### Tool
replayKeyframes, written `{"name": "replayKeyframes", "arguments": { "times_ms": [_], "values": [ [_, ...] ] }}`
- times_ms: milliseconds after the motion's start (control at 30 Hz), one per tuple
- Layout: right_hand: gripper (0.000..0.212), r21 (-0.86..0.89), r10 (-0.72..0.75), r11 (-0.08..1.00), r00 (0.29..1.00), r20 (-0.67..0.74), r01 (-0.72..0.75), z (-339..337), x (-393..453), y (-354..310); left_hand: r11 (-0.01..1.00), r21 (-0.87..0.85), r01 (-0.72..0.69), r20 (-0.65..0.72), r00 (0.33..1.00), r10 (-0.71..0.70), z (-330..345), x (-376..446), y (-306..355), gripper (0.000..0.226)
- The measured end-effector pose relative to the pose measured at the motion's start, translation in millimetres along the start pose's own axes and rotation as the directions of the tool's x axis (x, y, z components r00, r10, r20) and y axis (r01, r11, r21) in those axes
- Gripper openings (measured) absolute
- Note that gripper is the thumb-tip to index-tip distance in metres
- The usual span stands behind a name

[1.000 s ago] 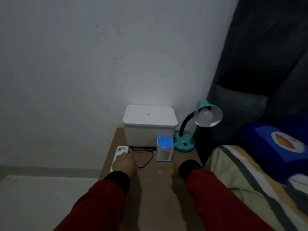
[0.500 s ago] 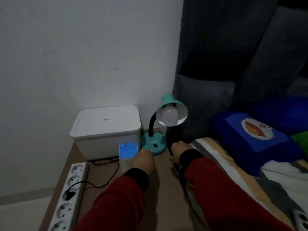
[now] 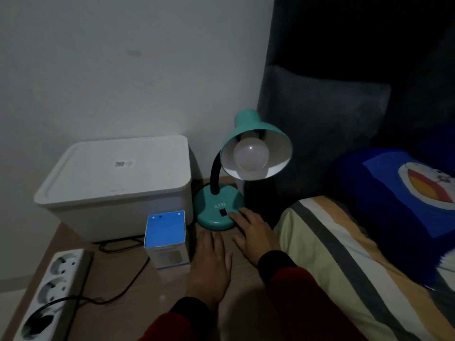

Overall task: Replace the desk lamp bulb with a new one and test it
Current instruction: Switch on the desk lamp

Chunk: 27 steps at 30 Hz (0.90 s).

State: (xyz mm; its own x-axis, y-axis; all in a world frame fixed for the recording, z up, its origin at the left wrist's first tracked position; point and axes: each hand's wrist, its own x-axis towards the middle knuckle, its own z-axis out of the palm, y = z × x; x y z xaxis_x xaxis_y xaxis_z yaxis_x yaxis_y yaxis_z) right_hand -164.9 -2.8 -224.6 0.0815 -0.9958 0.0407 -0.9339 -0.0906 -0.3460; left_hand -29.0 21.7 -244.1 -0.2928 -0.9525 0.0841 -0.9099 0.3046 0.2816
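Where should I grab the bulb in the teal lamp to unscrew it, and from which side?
Take the bulb by its round dome, fingers spread around its widest part, coming straight in through the shade's open mouth, which faces you. The shade rings the bulb closely, so its sides and back are closed off. The right hand already rests on the lamp base and could probably steady it.

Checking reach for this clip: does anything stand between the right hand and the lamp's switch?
Nothing visible does. The right hand rests its fingertips on the teal lamp base, right beside the black switch; the blue-topped box stands off to the left.
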Motion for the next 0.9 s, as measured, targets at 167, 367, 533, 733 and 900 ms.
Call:
{"name": "replayKeyframes", "arguments": {
  "times_ms": [167,367,533,733,900],
  "values": [
    [0.058,0.026,-0.044,0.998,0.986,-0.162,0.048,19,10,7,0.993,-0.11,-0.048,-0.2,0.979,0.026,5,-3,-5,0.046],
    [0.042,-0.009,-0.047,0.999,0.959,-0.281,0.047,24,12,4,0.999,-0.029,0.014,-0.057,0.998,-0.016,15,-1,-10,0.057],
    [0.04,0.088,-0.02,0.995,0.959,-0.282,0.047,27,5,0,0.982,-0.165,0.094,-0.13,0.985,-0.116,13,0,-9,0.053],
    [0.041,0.041,-0.007,0.999,0.957,-0.291,0.02,31,7,1,0.973,-0.184,0.136,-0.146,0.976,-0.164,10,-3,-8,0.06],
    [0.04,-0.011,-0.002,1.0,0.949,-0.316,-0.002,32,7,0,0.978,-0.169,0.119,-0.147,0.979,-0.144,7,-4,-7,0.059]
  ]
}}
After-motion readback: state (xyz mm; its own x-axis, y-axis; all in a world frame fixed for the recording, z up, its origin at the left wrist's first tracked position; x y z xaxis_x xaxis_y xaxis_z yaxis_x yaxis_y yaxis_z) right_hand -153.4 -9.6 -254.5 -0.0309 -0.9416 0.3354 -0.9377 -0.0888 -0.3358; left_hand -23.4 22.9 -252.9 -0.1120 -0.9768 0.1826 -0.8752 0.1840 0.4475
